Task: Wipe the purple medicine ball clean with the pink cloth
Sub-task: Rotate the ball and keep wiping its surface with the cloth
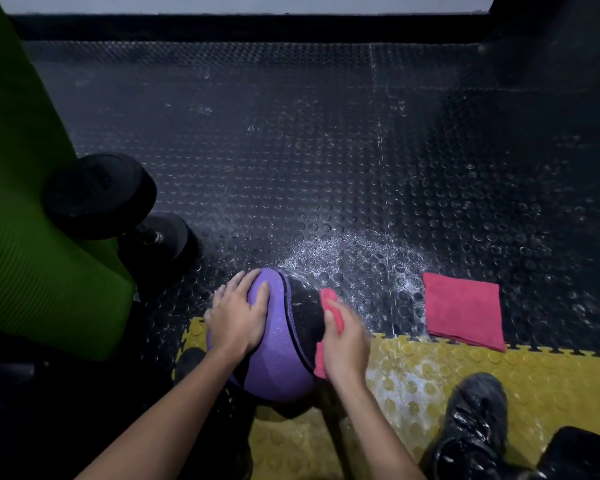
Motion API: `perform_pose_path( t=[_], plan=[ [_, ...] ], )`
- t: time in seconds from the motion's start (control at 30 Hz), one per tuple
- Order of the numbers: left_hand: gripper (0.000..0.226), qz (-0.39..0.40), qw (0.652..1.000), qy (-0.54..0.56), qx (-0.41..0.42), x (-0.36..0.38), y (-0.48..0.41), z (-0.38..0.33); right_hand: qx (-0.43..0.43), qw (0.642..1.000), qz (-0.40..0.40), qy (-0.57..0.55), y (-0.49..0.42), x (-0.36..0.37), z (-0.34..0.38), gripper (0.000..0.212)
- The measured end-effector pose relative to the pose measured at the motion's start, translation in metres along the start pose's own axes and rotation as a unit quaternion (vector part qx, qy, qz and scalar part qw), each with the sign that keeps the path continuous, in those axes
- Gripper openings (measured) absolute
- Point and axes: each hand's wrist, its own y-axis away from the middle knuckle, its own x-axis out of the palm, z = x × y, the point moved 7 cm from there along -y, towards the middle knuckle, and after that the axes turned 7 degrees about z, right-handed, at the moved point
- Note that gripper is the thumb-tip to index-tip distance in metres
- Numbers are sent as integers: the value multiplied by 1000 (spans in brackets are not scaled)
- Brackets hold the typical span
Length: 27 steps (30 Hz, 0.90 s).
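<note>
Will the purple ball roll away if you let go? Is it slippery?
Probably it would roll: the purple ball is round, and the left hand lies flat on it as if steadying it. It may be slippery, since wet spray speckles the floor beside it, though its pebbled skin should help grip.

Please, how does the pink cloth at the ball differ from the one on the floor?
The held cloth is pressed under the right hand against the medicine ball; the floor cloth lies flat, folded. The held cloth is mostly hidden; the floor cloth shows whole. Both are pink.
</note>
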Motion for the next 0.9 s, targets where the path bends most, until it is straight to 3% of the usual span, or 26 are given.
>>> perform_pose_path(
  t=[0.1,0.17,0.23,0.33,0.4,0.47,0.57,0.67,0.73,0.83,0.9],
  plan=[
    [66,-6,1000,10,-5,1,0,5,-190,978,35,77,14,21,55,30],
    [65,-4,1000,13,-2,1,0,7,-228,969,38,85,14,21,59,30],
    [61,0,1000,12,6,1,0,5,-153,988,6,32,6,9,32,24],
    [48,4,1000,-12,11,4,3,-1,73,996,4,-53,-5,-9,-29,21],
    [55,6,1000,-21,19,6,5,-5,120,992,12,-28,-3,-11,-36,20],
    [63,5,1000,-18,22,6,5,-4,58,998,-10,8,2,-8,-13,20],
    [63,-7,1000,0,19,2,4,2,-134,988,-8,76,15,6,39,22],
    [62,-12,999,25,17,-2,4,7,-187,978,3,93,15,9,41,33],
    [61,-4,1000,22,19,0,4,5,-122,991,-18,53,8,-2,13,35],
    [61,4,1000,-3,20,4,7,-2,80,997,8,-14,-3,-10,-38,23],
    [61,8,999,-19,26,8,9,-5,102,995,2,18,0,-11,-36,23]
  ],
)
